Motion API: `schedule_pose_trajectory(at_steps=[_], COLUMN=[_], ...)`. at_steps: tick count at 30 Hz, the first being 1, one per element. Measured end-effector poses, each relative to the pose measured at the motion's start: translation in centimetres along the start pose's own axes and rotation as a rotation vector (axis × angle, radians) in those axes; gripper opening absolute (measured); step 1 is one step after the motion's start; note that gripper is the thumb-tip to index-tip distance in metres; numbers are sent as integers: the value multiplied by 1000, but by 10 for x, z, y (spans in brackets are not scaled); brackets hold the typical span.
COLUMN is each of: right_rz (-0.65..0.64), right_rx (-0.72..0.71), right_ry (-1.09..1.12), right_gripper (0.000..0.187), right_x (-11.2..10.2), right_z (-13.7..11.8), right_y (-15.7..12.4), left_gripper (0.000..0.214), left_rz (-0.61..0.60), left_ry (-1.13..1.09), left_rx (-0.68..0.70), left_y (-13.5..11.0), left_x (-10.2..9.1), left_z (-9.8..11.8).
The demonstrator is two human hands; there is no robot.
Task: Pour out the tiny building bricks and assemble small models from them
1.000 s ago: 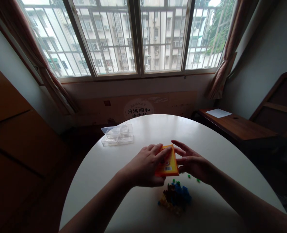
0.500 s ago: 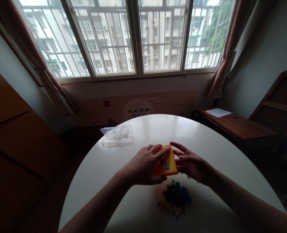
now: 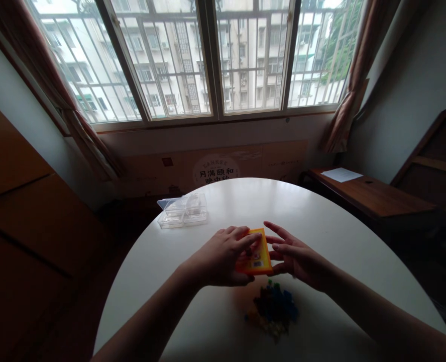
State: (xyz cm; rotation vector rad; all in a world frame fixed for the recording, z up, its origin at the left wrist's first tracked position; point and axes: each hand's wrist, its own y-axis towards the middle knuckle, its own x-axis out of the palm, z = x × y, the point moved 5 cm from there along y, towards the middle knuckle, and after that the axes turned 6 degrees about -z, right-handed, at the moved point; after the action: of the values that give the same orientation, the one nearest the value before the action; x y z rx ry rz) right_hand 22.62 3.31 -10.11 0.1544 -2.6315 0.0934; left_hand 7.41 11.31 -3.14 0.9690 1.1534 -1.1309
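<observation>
An orange and yellow flat box (image 3: 261, 254), with a small barcode on its face, is held above the white table. My left hand (image 3: 228, 256) grips it from the left, fingers across the top face and thumb along the lower side. My right hand (image 3: 294, 254) is beside the box's right edge with its fingers spread; whether a fingertip touches the edge I cannot tell. Below the box lies a pile of small toy bricks (image 3: 273, 306) in blue, dark, green and tan, slightly blurred.
A clear plastic compartment case (image 3: 183, 210), its lid raised, stands on the white round table (image 3: 140, 281) at the far left. Beyond the table's right side is a wooden desk (image 3: 381, 193) with a paper sheet (image 3: 341, 174). A barred window fills the back.
The box and my left hand have shifted slightly left and down. My right hand's fingers have drawn a little apart from the box's right side.
</observation>
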Motion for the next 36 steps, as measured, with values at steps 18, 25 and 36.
schedule_pose_trajectory(at_steps=[18,25,36], right_rz=[347,381,370], right_rx=[-227,-167,-143], right_ry=[-878,-981,-1068], right_gripper=[32,30,31], right_x=[-88,-91,-84], right_z=[-48,-44,-48], right_y=[-7,-9,-15], left_gripper=[88,89,60], left_rz=[-236,-193,42], left_ry=[27,-71,11], left_rx=[-643,-647,-617], left_y=[-120,-134,-147], left_x=[-2,5,16], left_z=[-160,-183,-192])
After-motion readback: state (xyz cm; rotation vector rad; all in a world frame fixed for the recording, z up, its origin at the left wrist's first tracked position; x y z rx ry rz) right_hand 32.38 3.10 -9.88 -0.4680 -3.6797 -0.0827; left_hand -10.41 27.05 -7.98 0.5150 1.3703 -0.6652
